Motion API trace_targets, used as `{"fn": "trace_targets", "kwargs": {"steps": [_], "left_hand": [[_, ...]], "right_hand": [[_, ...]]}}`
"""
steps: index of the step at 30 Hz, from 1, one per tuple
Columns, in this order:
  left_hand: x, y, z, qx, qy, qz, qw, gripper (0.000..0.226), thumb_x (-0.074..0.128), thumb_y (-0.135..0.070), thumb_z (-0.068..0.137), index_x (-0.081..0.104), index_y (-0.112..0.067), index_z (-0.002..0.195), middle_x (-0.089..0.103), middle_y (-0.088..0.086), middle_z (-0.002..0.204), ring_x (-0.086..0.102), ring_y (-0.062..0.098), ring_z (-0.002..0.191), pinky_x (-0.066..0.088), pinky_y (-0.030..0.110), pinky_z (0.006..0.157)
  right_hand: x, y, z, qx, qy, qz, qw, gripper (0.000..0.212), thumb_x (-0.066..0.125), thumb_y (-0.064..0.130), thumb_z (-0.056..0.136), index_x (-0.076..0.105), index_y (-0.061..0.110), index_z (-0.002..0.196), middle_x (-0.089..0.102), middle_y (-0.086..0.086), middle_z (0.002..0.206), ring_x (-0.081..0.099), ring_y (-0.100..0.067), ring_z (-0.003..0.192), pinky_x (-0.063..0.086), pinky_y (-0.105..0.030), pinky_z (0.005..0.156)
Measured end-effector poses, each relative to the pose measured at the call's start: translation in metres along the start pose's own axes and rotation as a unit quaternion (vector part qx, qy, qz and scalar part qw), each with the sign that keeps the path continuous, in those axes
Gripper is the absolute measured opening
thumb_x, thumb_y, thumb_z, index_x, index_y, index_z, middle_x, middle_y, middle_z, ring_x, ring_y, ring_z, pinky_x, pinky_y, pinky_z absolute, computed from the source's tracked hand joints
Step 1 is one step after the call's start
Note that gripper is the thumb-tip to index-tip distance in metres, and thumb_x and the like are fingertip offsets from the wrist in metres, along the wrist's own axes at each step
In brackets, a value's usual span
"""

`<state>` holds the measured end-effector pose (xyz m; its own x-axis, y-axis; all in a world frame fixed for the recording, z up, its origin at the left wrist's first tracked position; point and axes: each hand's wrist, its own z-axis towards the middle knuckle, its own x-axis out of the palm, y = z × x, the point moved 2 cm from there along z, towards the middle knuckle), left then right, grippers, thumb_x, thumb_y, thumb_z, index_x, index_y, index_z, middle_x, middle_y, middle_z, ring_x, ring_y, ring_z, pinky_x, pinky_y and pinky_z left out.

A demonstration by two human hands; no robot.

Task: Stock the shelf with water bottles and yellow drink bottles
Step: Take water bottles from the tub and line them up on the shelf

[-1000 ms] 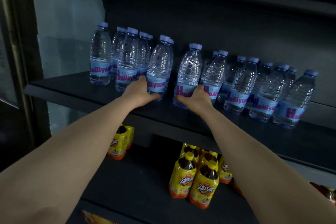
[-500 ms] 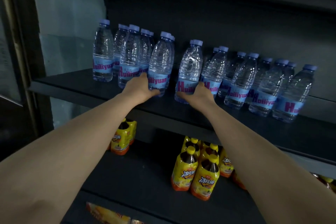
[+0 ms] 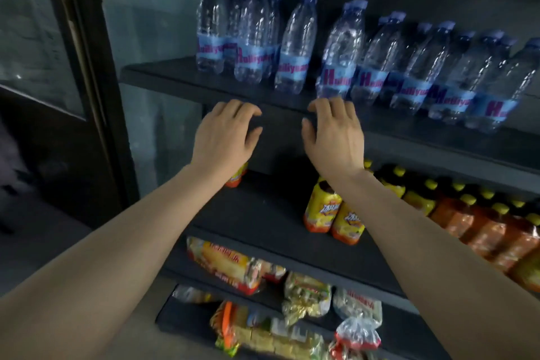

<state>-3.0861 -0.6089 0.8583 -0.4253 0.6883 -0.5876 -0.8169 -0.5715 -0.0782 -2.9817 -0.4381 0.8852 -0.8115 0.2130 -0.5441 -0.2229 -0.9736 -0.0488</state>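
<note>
A dark shelving unit [image 3: 292, 114] fills the view, its shelves stepping down from upper left to lower right. On the top shelf stand the water bottles [image 3: 342, 52], clear plastic with pale blue caps and blue labels printed in magenta. They form a row running from the left end off toward the right edge, two deep in places, each upright with its long axis vertical and cap pointing up; in this wide-angle view those to the right appear to lean leftward. On the shelf below, the yellow drink bottles [image 3: 321, 207] stand upright too, yellow caps upward, grouped at the right, with orange-labelled bottles [image 3: 479, 228] just beside them farther right. One more yellow bottle [image 3: 236, 175] shows partly behind the left wrist. The lower shelves carry bagged snack packets [image 3: 228, 266].

Both hands hover just below the front edge of the top shelf, palms away from the camera. The left hand [image 3: 225, 134] and the right hand [image 3: 333, 134] have their fingers loosely spread and slightly bent, gripping nothing.
</note>
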Motion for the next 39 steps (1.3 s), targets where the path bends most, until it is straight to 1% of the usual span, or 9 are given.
{"fn": "trace_targets", "kwargs": {"steps": [4, 11, 16, 19, 23, 26, 29, 33, 39], "left_hand": [[-0.007, 0.021, -0.074, -0.023, 0.044, 0.0, 0.999, 0.025, 0.059, -0.034, 0.093, 0.061, -0.018, 0.113, 0.064, 0.004, 0.106, 0.059, 0.028, 0.098, 0.052, 0.04, 0.076], [0.02, 0.055, -0.241, -0.116, 0.169, -0.007, 0.979, 0.026, 0.06, -0.032, 0.092, 0.061, -0.018, 0.114, 0.064, 0.006, 0.107, 0.059, 0.031, 0.099, 0.051, 0.041, 0.077], [0.059, 0.07, -0.374, -0.211, 0.252, -0.004, 0.944, 0.023, 0.066, -0.026, 0.086, 0.065, -0.016, 0.106, 0.064, 0.007, 0.101, 0.059, 0.033, 0.092, 0.046, 0.039, 0.07], [0.082, 0.074, -0.454, -0.253, 0.302, -0.002, 0.919, 0.024, 0.069, -0.021, 0.084, 0.066, -0.015, 0.107, 0.066, 0.007, 0.103, 0.059, 0.034, 0.093, 0.045, 0.039, 0.077], [0.116, 0.076, -0.557, -0.292, 0.36, 0.01, 0.886, 0.028, 0.067, -0.023, 0.084, 0.064, -0.014, 0.11, 0.065, 0.009, 0.108, 0.059, 0.036, 0.093, 0.052, 0.044, 0.076], [0.148, 0.074, -0.63, -0.317, 0.4, 0.014, 0.86, 0.033, 0.071, -0.02, 0.08, 0.062, -0.015, 0.111, 0.064, 0.009, 0.108, 0.058, 0.037, 0.092, 0.053, 0.045, 0.074], [0.184, 0.069, -0.698, -0.327, 0.441, 0.011, 0.836, 0.04, 0.07, -0.024, 0.081, 0.058, -0.015, 0.118, 0.061, 0.007, 0.112, 0.057, 0.035, 0.097, 0.05, 0.046, 0.082], [0.229, 0.064, -0.765, -0.339, 0.455, -0.001, 0.823, 0.042, 0.071, -0.024, 0.08, 0.061, -0.012, 0.119, 0.061, 0.01, 0.119, 0.058, 0.036, 0.103, 0.051, 0.044, 0.084], [0.308, 0.076, -0.868, -0.331, 0.464, -0.007, 0.822, 0.055, 0.068, -0.028, 0.084, 0.054, -0.01, 0.134, 0.047, 0.014, 0.144, 0.047, 0.036, 0.129, 0.049, 0.048, 0.095]], "right_hand": [[0.012, 0.046, -0.062, -0.019, 0.025, 0.036, 0.999, 0.025, 0.055, 0.022, 0.092, 0.061, 0.009, 0.112, 0.059, -0.012, 0.107, 0.056, -0.031, 0.093, 0.049, -0.039, 0.076], [0.07, 0.116, -0.219, -0.003, 0.191, 0.116, 0.975, 0.029, 0.056, 0.021, 0.093, 0.058, 0.009, 0.12, 0.06, -0.013, 0.112, 0.057, -0.033, 0.098, 0.051, -0.042, 0.08], [0.119, 0.152, -0.332, 0.009, 0.31, 0.147, 0.939, 0.031, 0.058, 0.016, 0.091, 0.056, 0.008, 0.121, 0.059, -0.013, 0.114, 0.058, -0.035, 0.099, 0.052, -0.045, 0.078], [0.154, 0.164, -0.397, -0.002, 0.377, 0.165, 0.911, 0.033, 0.06, 0.01, 0.089, 0.057, 0.011, 0.121, 0.058, -0.011, 0.112, 0.057, -0.034, 0.097, 0.054, -0.043, 0.074], [0.203, 0.173, -0.487, -0.035, 0.461, 0.146, 0.875, 0.053, 0.076, 0.0, 0.07, 0.059, 0.014, 0.119, 0.058, -0.01, 0.11, 0.057, -0.033, 0.092, 0.052, -0.039, 0.075], [0.24, 0.177, -0.562, -0.054, 0.513, 0.141, 0.845, 0.057, 0.076, 0.004, 0.073, 0.049, 0.021, 0.12, 0.056, -0.007, 0.111, 0.057, -0.031, 0.096, 0.052, -0.04, 0.078], [0.276, 0.18, -0.629, -0.067, 0.544, 0.144, 0.824, 0.052, 0.073, 0.007, 0.078, 0.054, 0.023, 0.124, 0.058, -0.006, 0.108, 0.058, -0.031, 0.096, 0.052, -0.041, 0.075], [0.32, 0.185, -0.705, -0.104, 0.56, 0.112, 0.814, 0.057, 0.08, 0.006, 0.067, 0.063, 0.02, 0.119, 0.06, -0.005, 0.098, 0.061, -0.028, 0.084, 0.053, -0.037, 0.068], [0.4, 0.197, -0.829, -0.148, 0.598, 0.112, 0.78, 0.071, 0.082, 0.007, 0.063, 0.048, 0.022, 0.124, 0.058, -0.006, 0.102, 0.059, -0.029, 0.087, 0.048, -0.038, 0.07]]}}
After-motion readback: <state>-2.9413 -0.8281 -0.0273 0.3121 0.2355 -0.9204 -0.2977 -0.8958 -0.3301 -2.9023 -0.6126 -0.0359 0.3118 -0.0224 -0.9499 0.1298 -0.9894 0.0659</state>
